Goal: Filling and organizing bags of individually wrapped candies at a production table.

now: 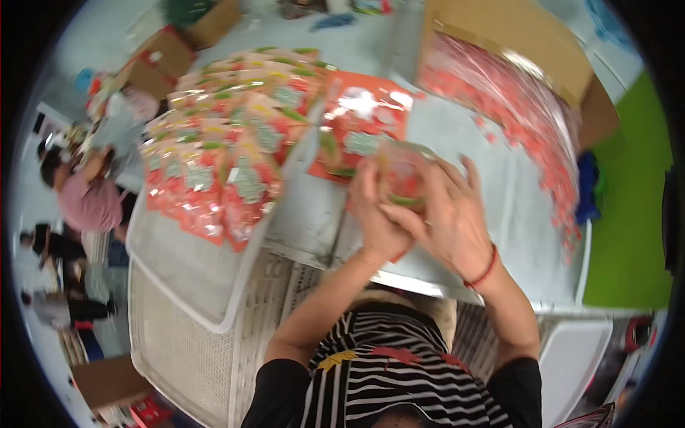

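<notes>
Between my two hands is a red-and-green printed plastic pouch [407,178], with reddish pieces showing through it. My left hand [375,217] grips its left side, fingers curled around it. On the other side, my right hand [457,225] closes on it with the thumb across the front; motion blurs the fingers. Just beyond lies a flat stack of similar pouches [367,118] on the table. To the right, small red pieces [542,160] spill from a large clear plastic bag [492,78].
Many overlapping filled pouches [246,139] cover a white mesh tray [196,260] at left. The clear bag comes out of a cardboard box [524,32] at the back right. A blue object [588,187] is near the green surface [631,214]. Several people are in the left background.
</notes>
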A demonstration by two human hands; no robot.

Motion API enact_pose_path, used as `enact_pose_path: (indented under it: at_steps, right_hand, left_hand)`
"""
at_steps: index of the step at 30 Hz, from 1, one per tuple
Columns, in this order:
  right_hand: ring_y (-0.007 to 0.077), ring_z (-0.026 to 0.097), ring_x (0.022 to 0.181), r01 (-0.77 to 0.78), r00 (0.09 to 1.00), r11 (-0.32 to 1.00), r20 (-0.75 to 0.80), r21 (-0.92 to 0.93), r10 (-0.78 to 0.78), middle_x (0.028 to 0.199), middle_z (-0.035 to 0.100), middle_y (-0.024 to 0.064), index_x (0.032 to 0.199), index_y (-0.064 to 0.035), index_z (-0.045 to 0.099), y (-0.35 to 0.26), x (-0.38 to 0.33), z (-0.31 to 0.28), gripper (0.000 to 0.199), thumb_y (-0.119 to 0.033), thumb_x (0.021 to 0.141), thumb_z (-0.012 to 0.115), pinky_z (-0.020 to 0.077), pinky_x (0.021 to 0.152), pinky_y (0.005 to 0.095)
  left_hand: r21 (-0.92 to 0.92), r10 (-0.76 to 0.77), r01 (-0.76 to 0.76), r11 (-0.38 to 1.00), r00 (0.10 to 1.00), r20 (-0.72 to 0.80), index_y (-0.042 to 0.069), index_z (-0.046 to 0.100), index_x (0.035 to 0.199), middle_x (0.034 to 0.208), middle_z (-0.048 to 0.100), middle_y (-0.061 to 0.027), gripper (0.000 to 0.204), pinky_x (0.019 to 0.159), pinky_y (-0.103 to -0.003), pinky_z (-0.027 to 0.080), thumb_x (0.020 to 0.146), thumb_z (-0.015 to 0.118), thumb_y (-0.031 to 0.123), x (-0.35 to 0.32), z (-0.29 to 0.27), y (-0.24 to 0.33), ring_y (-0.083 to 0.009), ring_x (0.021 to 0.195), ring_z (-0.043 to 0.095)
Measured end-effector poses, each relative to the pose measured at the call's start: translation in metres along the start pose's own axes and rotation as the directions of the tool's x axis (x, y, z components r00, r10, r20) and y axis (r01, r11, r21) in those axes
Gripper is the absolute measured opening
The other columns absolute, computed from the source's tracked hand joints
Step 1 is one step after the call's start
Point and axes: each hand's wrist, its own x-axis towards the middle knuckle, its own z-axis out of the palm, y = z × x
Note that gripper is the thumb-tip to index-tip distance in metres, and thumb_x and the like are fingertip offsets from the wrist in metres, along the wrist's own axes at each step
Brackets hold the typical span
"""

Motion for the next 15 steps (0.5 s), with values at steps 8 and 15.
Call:
enact_pose_path:
  at_steps: [8,15]
  right_hand:
    - [0.0313,0.055,0.078,0.208,0.958,0.959,0.160,0.191,-0.239,0.080,0.053,0.0129,0.077,0.0031,0.054,0.007,-0.006,-0.046,0.021,0.003,0.065,0.072,0.0459,0.066,0.0368]
    - [0.0300,0.053,0.069,0.106,0.961,0.940,0.209,0.324,-0.180,0.070,0.051,0.0109,0.075,0.0028,0.057,-0.014,-0.003,-0.072,0.020,-0.002,0.067,0.075,0.0433,0.059,0.0361]
  left_hand:
    - [-0.376,-0.116,0.125,0.918,0.992,0.048,-0.002,0.023,0.137,0.127,0.042,-0.0222,0.110,0.097,-0.039,0.039,0.059,0.086,0.043,0.017,-0.025,0.007,-0.0285,0.117,0.044]
    - [-0.432,-0.070,0.385,0.816,0.807,0.587,0.001,0.053,0.074,0.059,0.043,0.0000,0.034,0.053,-0.032,0.032,0.092,0.060,0.029,0.038,-0.079,0.030,-0.0068,0.058,0.037]
